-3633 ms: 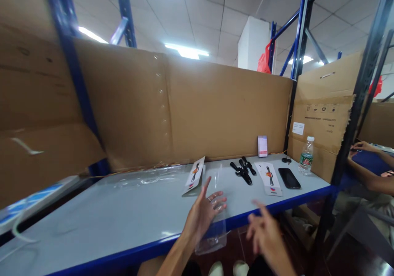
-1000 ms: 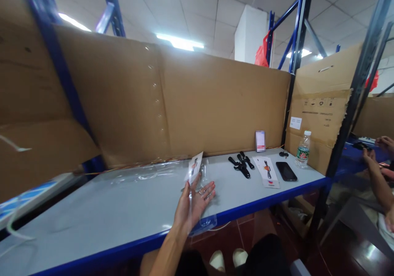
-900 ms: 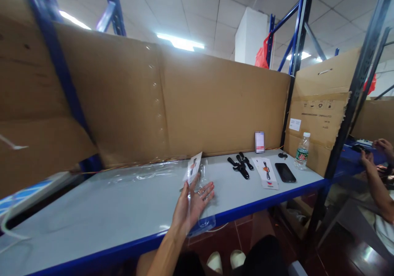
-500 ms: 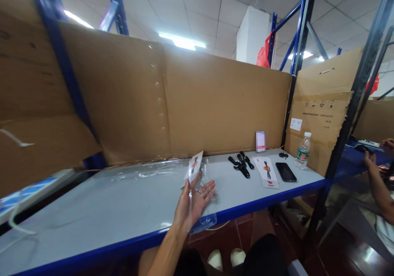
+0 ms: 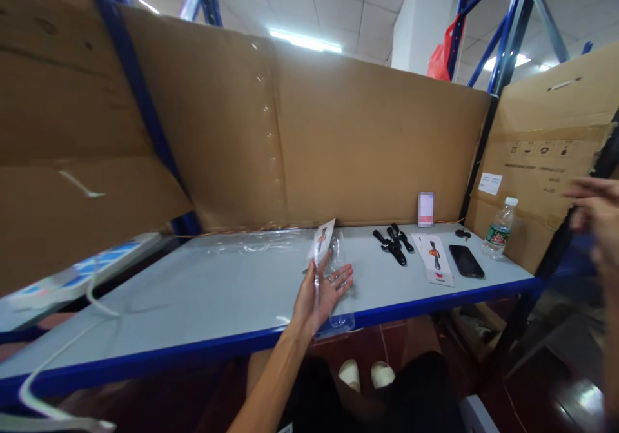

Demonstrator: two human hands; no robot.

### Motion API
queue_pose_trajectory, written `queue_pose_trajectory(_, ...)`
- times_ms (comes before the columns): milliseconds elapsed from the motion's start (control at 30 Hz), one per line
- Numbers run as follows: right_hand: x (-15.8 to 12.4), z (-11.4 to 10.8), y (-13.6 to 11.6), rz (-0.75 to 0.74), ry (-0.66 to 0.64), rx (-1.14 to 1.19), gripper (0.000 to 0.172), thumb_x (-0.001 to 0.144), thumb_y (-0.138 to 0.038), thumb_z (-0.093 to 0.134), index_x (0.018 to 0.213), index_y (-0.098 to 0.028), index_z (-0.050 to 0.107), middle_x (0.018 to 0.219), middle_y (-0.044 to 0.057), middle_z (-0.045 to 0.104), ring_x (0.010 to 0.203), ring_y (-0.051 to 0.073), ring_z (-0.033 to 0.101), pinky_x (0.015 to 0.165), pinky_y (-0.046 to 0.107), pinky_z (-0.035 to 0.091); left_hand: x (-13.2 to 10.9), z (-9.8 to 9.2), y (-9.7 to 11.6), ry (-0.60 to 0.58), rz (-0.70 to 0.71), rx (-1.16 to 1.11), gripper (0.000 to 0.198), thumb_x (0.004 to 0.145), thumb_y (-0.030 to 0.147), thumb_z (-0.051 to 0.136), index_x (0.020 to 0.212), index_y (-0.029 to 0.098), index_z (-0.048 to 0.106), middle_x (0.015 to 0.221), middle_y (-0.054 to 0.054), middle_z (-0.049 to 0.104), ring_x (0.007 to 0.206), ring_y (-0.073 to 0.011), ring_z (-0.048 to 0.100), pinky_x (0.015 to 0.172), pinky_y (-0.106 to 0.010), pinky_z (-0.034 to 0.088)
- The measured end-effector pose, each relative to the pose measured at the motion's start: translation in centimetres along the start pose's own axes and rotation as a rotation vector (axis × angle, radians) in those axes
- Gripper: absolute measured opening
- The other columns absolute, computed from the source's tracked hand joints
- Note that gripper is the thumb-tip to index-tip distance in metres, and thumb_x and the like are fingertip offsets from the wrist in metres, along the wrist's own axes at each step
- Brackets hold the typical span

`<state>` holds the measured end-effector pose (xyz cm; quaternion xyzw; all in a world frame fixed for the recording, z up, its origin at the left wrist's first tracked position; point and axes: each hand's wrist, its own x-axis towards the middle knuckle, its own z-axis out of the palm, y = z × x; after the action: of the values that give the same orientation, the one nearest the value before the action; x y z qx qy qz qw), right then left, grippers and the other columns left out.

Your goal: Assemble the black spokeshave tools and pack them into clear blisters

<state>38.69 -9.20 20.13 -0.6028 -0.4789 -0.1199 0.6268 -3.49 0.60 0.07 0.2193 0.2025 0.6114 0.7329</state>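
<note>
My left hand (image 5: 320,294) is over the front edge of the grey table (image 5: 193,291), palm up and fingers spread. It holds a clear plastic bag (image 5: 338,320) against the palm with the thumb. A white printed card (image 5: 323,241) stands up out of the bag's top. My right hand (image 5: 597,227) is raised at the far right edge, smeared by motion, and I cannot see anything in it. Several black watch-like pieces (image 5: 394,246) lie further right on the table, beside another printed card (image 5: 435,259).
A black phone (image 5: 467,260), a water bottle (image 5: 498,228) and a small upright pink-and-white item (image 5: 426,209) are at the table's right end. Clear plastic sheets (image 5: 256,243) lie along the cardboard back wall (image 5: 338,149). A power strip (image 5: 82,272) with white cable sits left.
The view has swung down and left. My left hand still holds the bag with the card. A blurred hand has come up at the right edge.
</note>
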Motion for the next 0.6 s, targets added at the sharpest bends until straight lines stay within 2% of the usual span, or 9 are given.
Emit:
queue_pose_trajectory(67,-1.5,3.6,-0.2,0.047,-0.176,0.056,0.028,0.093,-0.018,0.056,0.116,-0.013,0.070,0.101,0.014,0.073,0.047,0.007,0.049,0.048,0.026,0.041,0.0,-0.2,0.0,-0.014,-0.002,0.012,0.063,0.099,0.047,0.051,0.157,0.028,0.035,0.116,-0.016,0.068,0.096,-0.0265,0.071,0.087,-0.044,0.057)
queue_pose_trajectory(133,-3.8,8.7,-0.2,0.087,-0.429,0.029,0.025,0.089,-0.016,0.056,0.108,-0.011,0.073,0.089,0.011,0.074,0.045,0.008,0.050,0.049,0.025,0.041,0.0,-0.2,-0.1,-0.020,-0.001,0.016,0.063,0.099,0.048,0.049,0.157,0.028,0.034,0.114,-0.017,0.068,0.096,-0.0269,0.071,0.087,-0.044,0.057)
queue_pose_trajectory(200,-6.6,14.1,0.0,0.074,-0.652,-0.108,0.026,0.089,-0.012,0.053,0.105,-0.012,0.074,0.089,0.009,0.075,0.054,0.012,0.060,0.055,0.025,0.046,0.0,-0.2,-0.1,-0.019,0.005,0.016,0.063,0.101,0.049,0.045,0.158,0.028,0.033,0.112,-0.018,0.068,0.095,-0.0274,0.071,0.084,-0.043,0.058)
queue_pose_trajectory(267,-9.5,18.7,0.3,0.009,-0.795,-0.302,0.026,0.089,-0.013,0.054,0.104,-0.015,0.075,0.099,0.011,0.076,0.077,0.019,0.070,0.068,0.026,0.050,-0.1,-0.1,-0.1,-0.020,0.012,0.013,0.062,0.102,0.049,0.040,0.159,0.028,0.031,0.109,-0.018,0.069,0.093,-0.0273,0.072,0.082,-0.042,0.059)
queue_pose_trajectory(300,-10.9,20.5,0.4,-0.046,-0.857,-0.406,0.024,0.090,-0.015,0.056,0.103,-0.016,0.076,0.102,0.012,0.076,0.090,0.023,0.071,0.075,0.028,0.050,-0.1,0.0,-0.1,-0.019,0.013,0.013,0.062,0.102,0.049,0.038,0.160,0.027,0.030,0.108,-0.018,0.069,0.092,-0.0269,0.072,0.082,-0.042,0.059)
queue_pose_trajectory(367,-13.1,22.9,0.5,-0.158,-0.938,-0.576,0.025,0.093,-0.018,0.055,0.109,-0.014,0.074,0.112,0.018,0.074,0.104,0.028,0.070,0.082,0.031,0.050,-0.3,0.1,-0.2,-0.020,0.008,0.012,0.061,0.103,0.049,0.036,0.160,0.027,0.029,0.105,-0.017,0.069,0.090,-0.0260,0.072,0.081,-0.040,0.059)
queue_pose_trajectory(467,-14.9,24.7,0.4,-0.282,-0.946,-0.710,0.032,0.095,-0.015,0.050,0.120,-0.009,0.069,0.124,0.024,0.067,0.108,0.031,0.069,0.087,0.034,0.049,-0.4,0.3,-0.2,-0.025,0.002,0.008,0.062,0.103,0.051,0.036,0.160,0.027,0.029,0.105,-0.016,0.070,0.090,-0.0252,0.073,0.081,-0.039,0.059)
queue_pose_trajectory(600,-15.3,26.1,-0.2,-0.291,-0.966,-0.765,0.037,0.093,-0.006,0.043,0.117,-0.006,0.071,0.121,0.026,0.067,0.107,0.032,0.070,0.086,0.036,0.050,-0.5,0.5,-0.2,-0.030,0.000,-0.005,0.062,0.102,0.052,0.036,0.159,0.028,0.030,0.104,-0.016,0.070,0.090,-0.0254,0.072,0.080,-0.039,0.059)
